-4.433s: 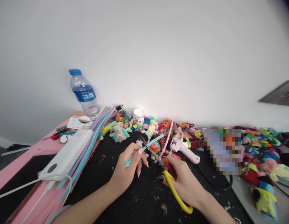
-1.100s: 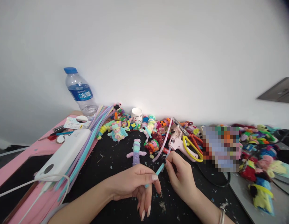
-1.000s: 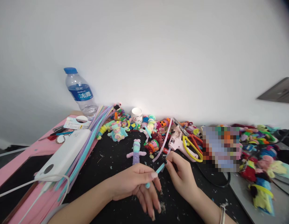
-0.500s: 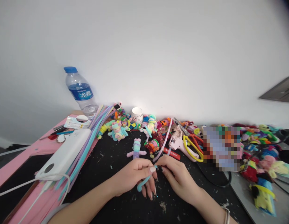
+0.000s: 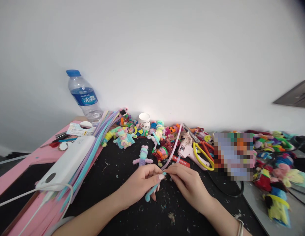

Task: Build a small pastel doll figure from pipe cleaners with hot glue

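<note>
The light-blue fuzzy strip (image 5: 152, 191) is located at the left hand (image 5: 142, 185), its free end hanging below the thumb. The left hand is closed in a pinch, thumb against forefinger, on the strip's upper part. The right hand (image 5: 189, 185) has its fingers drawn together at the strip's upper end (whether they grip it cannot be told).

Just beyond the left hand, a lilac-and-blue figure (image 5: 142, 160) lies with arms outspread. Beyond the right hand are a red object with white lettering (image 5: 181, 161), a pink glue gun (image 5: 188, 151) and yellow-handled scissors (image 5: 197, 145).

Beneath the hands, the surface (image 5: 103, 177) is black and littered with pale scraps. Left of the left hand, a pink board (image 5: 9, 178) carries a white oblong device (image 5: 67, 162) with a cable; a bundle of pastel stems (image 5: 93, 154) lies alongside. Farther out on that side, a water bottle (image 5: 83, 96) leans toward the plain pale wall (image 5: 167, 59). Right of the right hand, a grey panel (image 5: 255, 203) bears colourful figures; a switch or socket plate (image 5: 294, 95) is set in the wall above.
</note>
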`<control>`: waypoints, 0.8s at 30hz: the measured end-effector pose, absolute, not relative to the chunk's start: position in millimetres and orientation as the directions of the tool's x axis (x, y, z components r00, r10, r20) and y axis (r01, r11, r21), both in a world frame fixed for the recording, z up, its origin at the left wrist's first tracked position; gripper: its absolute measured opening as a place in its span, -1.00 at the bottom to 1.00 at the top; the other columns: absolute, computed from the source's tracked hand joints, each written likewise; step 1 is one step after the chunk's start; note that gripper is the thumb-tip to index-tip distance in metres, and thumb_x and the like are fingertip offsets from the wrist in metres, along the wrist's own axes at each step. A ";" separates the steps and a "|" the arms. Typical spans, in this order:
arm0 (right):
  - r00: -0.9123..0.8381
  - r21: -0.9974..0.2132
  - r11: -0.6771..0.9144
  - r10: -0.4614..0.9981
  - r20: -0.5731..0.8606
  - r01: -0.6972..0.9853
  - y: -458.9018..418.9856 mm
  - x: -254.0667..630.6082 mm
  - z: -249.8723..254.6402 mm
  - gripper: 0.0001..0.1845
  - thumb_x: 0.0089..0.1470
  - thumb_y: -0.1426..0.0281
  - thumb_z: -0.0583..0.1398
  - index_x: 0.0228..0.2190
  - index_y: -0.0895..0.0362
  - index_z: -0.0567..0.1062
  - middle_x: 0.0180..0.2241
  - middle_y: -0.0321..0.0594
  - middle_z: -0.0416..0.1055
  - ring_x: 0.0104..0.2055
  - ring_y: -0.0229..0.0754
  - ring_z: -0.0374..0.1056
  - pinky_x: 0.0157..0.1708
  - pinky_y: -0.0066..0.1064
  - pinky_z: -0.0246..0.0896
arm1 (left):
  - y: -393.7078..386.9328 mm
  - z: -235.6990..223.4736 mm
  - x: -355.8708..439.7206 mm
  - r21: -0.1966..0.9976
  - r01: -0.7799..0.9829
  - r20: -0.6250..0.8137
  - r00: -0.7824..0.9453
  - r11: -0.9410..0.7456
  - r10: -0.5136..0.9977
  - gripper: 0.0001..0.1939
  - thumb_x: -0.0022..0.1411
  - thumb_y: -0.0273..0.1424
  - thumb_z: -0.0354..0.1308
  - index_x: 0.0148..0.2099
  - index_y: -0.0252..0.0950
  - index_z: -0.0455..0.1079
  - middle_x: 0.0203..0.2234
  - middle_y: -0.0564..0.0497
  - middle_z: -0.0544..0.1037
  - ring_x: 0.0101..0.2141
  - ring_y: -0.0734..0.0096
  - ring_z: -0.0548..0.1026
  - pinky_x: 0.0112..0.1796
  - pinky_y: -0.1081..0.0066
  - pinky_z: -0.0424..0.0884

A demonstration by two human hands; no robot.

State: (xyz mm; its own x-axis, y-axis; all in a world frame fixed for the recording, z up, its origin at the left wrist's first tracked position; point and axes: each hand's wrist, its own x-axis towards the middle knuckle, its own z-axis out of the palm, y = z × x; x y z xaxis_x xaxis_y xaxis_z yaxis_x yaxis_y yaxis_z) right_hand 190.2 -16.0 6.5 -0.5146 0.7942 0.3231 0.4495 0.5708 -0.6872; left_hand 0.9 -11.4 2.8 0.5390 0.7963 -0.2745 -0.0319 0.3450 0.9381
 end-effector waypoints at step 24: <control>-0.426 -0.804 0.412 0.877 0.222 0.429 -23.9 180.9 5.0 -0.86 0.16 0.44 0.01 -0.40 0.14 0.33 -0.48 -0.26 0.25 -0.46 -0.26 0.17 -0.47 -0.45 0.09 | -11.8 1.6 1.6 0.913 -0.106 -0.273 0.556 0.393 0.785 -0.78 0.15 -0.29 0.11 -0.38 -0.37 0.30 -0.65 0.11 0.38 -0.63 0.59 0.35 -0.54 0.54 0.34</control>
